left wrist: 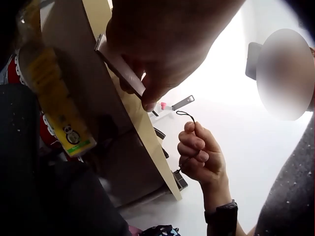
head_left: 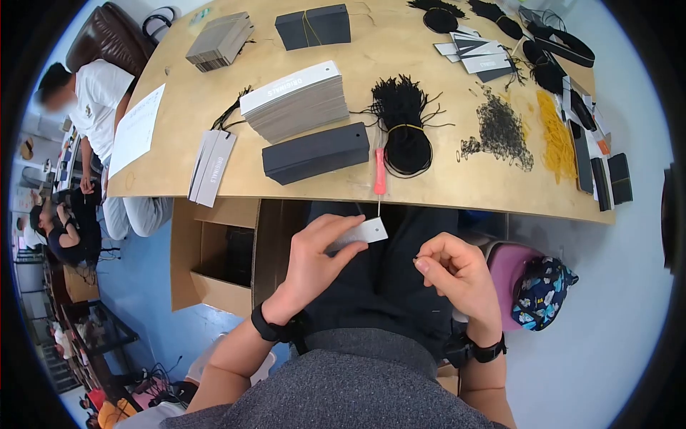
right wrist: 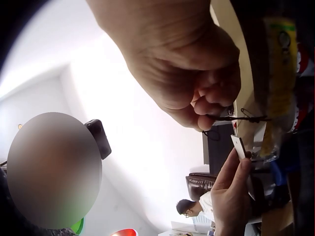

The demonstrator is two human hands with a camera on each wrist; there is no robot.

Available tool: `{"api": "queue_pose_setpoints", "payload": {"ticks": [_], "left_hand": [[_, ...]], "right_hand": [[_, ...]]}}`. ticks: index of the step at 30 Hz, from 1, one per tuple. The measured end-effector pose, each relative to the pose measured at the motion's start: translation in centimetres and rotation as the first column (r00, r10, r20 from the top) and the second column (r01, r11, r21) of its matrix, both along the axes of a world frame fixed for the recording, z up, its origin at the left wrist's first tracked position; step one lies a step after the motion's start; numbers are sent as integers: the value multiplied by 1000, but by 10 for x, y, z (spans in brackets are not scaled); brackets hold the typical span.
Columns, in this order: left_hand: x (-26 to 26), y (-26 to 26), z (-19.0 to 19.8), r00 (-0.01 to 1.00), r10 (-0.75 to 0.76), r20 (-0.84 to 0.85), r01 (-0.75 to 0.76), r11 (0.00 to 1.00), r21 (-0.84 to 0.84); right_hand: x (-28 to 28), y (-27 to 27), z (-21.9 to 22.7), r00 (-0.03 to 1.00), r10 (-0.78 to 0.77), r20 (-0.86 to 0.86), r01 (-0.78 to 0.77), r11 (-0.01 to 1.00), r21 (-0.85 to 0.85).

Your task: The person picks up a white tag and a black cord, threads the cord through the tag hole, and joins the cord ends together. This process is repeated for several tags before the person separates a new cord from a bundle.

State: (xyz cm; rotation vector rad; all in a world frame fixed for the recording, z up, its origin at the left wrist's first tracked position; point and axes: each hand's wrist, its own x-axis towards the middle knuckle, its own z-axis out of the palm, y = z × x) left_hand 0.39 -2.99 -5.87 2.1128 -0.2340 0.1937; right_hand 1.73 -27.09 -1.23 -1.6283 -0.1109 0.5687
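My left hand (head_left: 314, 254) grips a light grey hang tag (head_left: 373, 230) with a small hole at its end, held over my lap just below the table edge. In the left wrist view the tag (left wrist: 120, 66) shows edge-on between thumb and fingers. To the right, my right hand (head_left: 457, 272) pinches a thin black cord (left wrist: 184, 113) whose looped end sticks up past the fingertips. More of that cord (right wrist: 241, 118) hangs out in the right wrist view, apart from the tag. A red-handled tool (head_left: 380, 175) with a thin metal shaft juts over the table edge near the tag.
On the table (head_left: 243, 187) stand grey tag stacks (head_left: 293, 107) and dark tag stacks (head_left: 314, 156). A black cord bundle (head_left: 409, 146), a safety pin pile (head_left: 504, 129), yellow rubber bands (head_left: 554, 136) and corded tags (head_left: 212, 164) lie around. An open carton (head_left: 221, 289) sits below; another person (head_left: 103, 93) sits left.
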Motion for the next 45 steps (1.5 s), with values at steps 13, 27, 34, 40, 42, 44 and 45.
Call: {"api": "queue_pose_setpoints", "payload": {"ticks": [13,27,34,40,42,44,45], "left_hand": [[27,-1,-23,946,-219,-240,124,926,-357],[16,13,-14,879,-447,-165,368,857,-361],[-1,19,19,884,-390,-257,282,884,-371],[-1,22,36,863,-428,-270,333,882,-332],[-1,22,37,854,-430,-295,333,885,-326],[-1,24,35,851,-437,-291,343,882,-324],[-2,24,36,852,-436,-290,341,883,-323]], "right_hand": [[13,29,-48,983,-91,158,99,994,-43],[-2,25,-40,978,100,-182,-102,995,-3],[0,27,-24,968,160,-192,-150,987,64],[12,29,-1,991,2,135,-18,993,119],[15,32,0,985,29,170,-41,997,66],[18,33,-5,943,190,272,-181,982,-58],[19,35,-7,943,192,273,-183,981,-58]]}}
